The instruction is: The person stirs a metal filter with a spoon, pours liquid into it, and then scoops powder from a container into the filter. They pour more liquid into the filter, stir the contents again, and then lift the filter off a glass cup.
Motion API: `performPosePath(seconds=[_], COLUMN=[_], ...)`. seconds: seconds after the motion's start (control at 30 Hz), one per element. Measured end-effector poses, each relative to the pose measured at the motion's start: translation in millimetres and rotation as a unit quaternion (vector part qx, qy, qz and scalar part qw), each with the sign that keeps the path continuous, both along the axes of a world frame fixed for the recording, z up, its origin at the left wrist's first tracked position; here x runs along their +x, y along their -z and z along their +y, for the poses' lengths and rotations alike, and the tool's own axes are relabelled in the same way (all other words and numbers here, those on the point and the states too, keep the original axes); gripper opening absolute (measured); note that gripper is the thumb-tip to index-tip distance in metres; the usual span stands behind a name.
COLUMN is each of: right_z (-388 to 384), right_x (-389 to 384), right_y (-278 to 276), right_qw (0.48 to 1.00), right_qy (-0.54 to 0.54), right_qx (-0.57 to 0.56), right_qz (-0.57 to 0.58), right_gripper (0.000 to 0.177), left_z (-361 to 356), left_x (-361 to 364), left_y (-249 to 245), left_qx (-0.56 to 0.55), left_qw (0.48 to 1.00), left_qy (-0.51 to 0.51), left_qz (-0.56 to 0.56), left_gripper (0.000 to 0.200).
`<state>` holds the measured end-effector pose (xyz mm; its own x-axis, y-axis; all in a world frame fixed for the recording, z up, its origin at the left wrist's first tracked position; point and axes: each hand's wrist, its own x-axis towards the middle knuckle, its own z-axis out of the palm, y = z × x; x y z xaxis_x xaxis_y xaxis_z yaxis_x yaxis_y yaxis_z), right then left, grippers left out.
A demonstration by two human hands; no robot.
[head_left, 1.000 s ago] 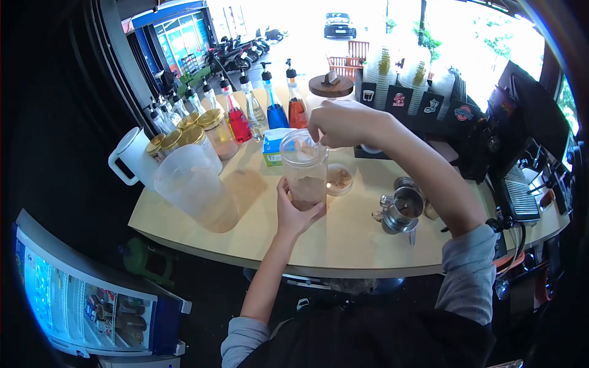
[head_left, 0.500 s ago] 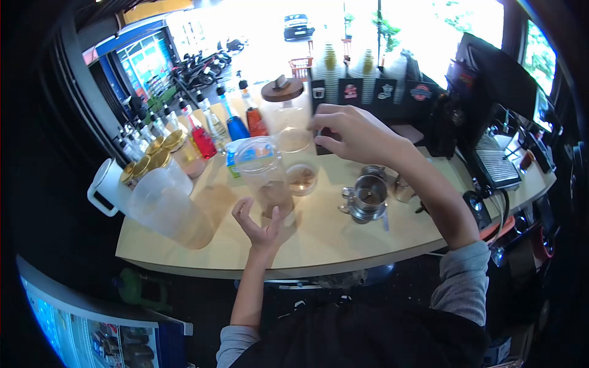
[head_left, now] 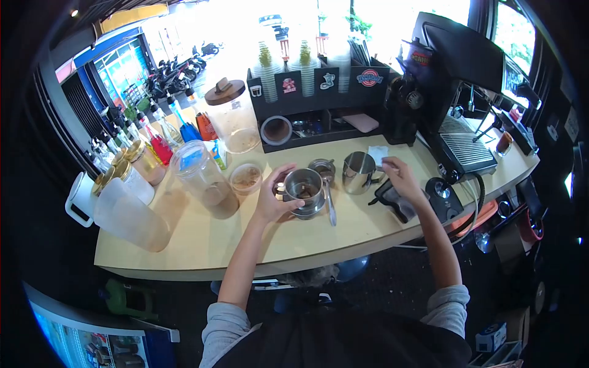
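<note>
My left hand (head_left: 276,195) is curled around a metal coffee filter cup (head_left: 305,191), thumb along its near side and fingers behind. Dark contents show at the bottom of that cup. Beside it on the right lies a spoon (head_left: 332,211), its upper end near a small round metal piece (head_left: 321,167). My right hand (head_left: 402,179) has its bent fingers closed at the handle of a steel pitcher (head_left: 356,175), which stands upright on the counter. Left of the filter cup sits a small bowl of brown grounds (head_left: 246,178).
A tall clear container with brown powder (head_left: 219,197) and a wooden-lidded jar (head_left: 236,126) stand at left, near a frosted jug (head_left: 132,214) and syrup bottles (head_left: 161,149). Behind is a black cup organiser (head_left: 288,104). An espresso machine (head_left: 457,135) and dark cloth (head_left: 396,199) are on the right.
The view has swung right. My left hand has gone from beside the clear container to the metal filter cup. My right hand has moved from near the wooden-lidded jar to the steel pitcher.
</note>
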<state>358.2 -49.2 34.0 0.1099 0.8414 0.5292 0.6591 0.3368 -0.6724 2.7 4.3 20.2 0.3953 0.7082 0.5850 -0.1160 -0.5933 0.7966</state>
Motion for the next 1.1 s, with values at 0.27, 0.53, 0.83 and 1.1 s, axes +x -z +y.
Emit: performPosePath(seconds=[0.27,0.53,0.83,1.1], right_z=[16.6,10.2,4.2,10.5], right_x=[-14.5,-41.4,-66.5,-98.1], right_y=[32.6,-16.1,-99.9,-138.5], right_qw=[0.96,0.972,0.976,0.955], right_qy=[-0.136,-0.185,-0.213,-0.271], right_qx=[-0.101,-0.007,0.031,0.05], right_qz=[0.223,0.146,-0.019,-0.109], right_gripper=[0.014,0.013,0.015,0.017], left_z=[-3.3,-10.5,-8.2,-5.7], left_x=[4.1,6.7,4.3,6.0], left_y=[17.8,10.5,14.1,18.2], left_qx=[-0.029,-0.107,-0.114,-0.111], left_qw=[0.999,0.994,0.993,0.993], left_qy=[-0.032,0.019,0.014,0.024], left_qz=[-0.002,-0.024,-0.006,-0.021], left_gripper=[0.079,0.079,0.078,0.079])
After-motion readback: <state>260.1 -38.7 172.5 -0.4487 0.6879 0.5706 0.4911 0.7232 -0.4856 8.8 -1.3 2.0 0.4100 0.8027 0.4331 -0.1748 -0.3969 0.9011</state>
